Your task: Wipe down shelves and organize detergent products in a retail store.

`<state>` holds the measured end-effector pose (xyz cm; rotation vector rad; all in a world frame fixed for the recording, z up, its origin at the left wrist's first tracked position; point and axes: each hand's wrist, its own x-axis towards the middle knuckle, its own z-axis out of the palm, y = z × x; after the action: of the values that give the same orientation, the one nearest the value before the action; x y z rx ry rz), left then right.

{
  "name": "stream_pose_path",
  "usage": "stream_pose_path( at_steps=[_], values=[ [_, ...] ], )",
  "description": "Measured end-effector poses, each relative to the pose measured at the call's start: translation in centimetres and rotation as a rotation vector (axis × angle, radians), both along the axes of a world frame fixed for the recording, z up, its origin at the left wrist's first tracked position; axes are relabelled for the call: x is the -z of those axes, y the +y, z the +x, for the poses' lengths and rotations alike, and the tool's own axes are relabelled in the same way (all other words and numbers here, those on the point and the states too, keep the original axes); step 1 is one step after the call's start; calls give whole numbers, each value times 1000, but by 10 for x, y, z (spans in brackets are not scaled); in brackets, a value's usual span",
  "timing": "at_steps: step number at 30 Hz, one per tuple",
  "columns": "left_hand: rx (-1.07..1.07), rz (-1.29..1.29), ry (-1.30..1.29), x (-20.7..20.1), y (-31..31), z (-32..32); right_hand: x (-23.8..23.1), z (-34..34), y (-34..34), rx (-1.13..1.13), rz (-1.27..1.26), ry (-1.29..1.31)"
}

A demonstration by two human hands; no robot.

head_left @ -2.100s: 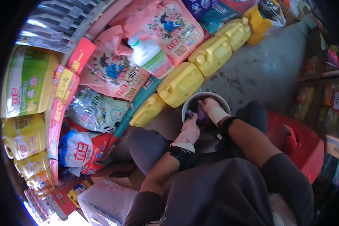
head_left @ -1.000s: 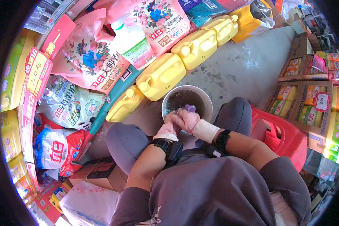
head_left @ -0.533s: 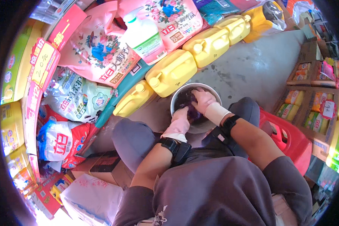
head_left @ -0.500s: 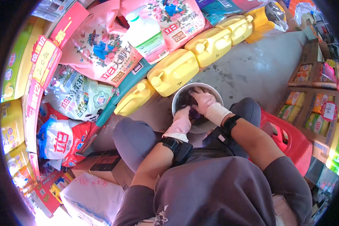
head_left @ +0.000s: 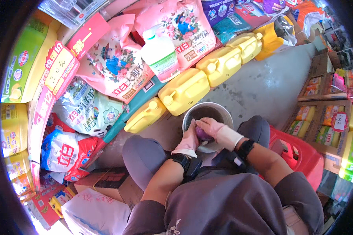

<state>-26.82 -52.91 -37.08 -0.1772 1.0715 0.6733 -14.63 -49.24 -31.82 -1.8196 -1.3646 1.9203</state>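
Pink gloves with white cuffs cover both my hands. They meet over a round, pale-rimmed bucket (head_left: 213, 105) on the floor between my knees. A rounded purple bundle (head_left: 203, 134) sits between them; its kind is not clear. My left hand (head_left: 189, 139) is closed against its left side. Curled over its top and right side are the fingers of my right hand (head_left: 214, 128). My hands hide much of the bundle and part of the bucket's inside.
Beyond the bucket runs a row of yellow jugs (head_left: 184, 92), with pink bags (head_left: 113, 64) and a white bottle (head_left: 161, 55) behind. A red plastic stool (head_left: 302, 152) is at my right, near cartons of packets (head_left: 325, 125). At lower left stand a cardboard box (head_left: 129, 188) and a white-wrapped package (head_left: 94, 211).
My hands have come up from deeper in the bucket and drawn together around the purple bundle, which now shows more plainly. The whole view has shifted slightly.
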Motion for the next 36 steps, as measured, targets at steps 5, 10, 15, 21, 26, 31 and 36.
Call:
stream_pose_path(
  at_steps=[5,10,15,21,26,31,36],
  values=[
    [22,110,-49,-20,4,5,15,-6,-36,97,284,57],
    [342,197,411,-4,-5,-1,7,-4,-29,-133,442,-408],
    [381,916,716,4,-4,-1,30,28,5,-39,315,-598],
    [-9,340,624,-11,13,21,44,63,1,-299,548,-547],
    [501,489,971,0,8,16,8,56,-7,-528,336,-685],
    [1101,595,1001,-16,7,16,-6,48,-10,-717,135,-714],
    [1104,542,953,12,3,13,26,45,-18,-864,164,-710]
  ],
)
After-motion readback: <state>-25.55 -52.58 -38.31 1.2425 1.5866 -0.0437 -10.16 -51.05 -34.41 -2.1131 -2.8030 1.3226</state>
